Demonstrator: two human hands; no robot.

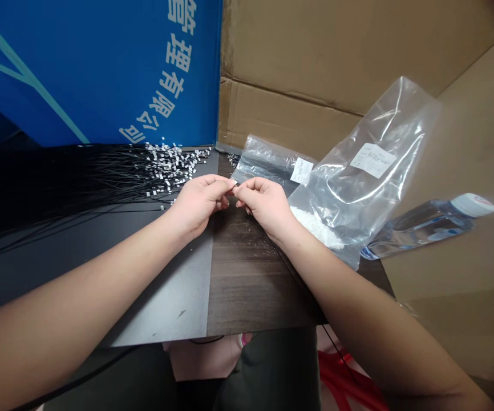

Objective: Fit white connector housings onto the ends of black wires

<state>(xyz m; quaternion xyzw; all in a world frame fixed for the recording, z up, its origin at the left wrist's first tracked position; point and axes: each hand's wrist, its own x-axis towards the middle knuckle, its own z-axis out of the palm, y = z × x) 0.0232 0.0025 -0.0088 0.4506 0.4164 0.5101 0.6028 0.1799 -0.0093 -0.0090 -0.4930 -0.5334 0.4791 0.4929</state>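
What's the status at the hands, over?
Left hand pinching small white piece. Right hand close against it, hold unclear. Black wires left, large clear bag right, blocking neither hand.

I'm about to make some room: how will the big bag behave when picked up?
The big bag is probably floppy, as its thin film is creased. It should sag where the white pieces heap at its bottom. It may be light for its size, since they fill only that end.
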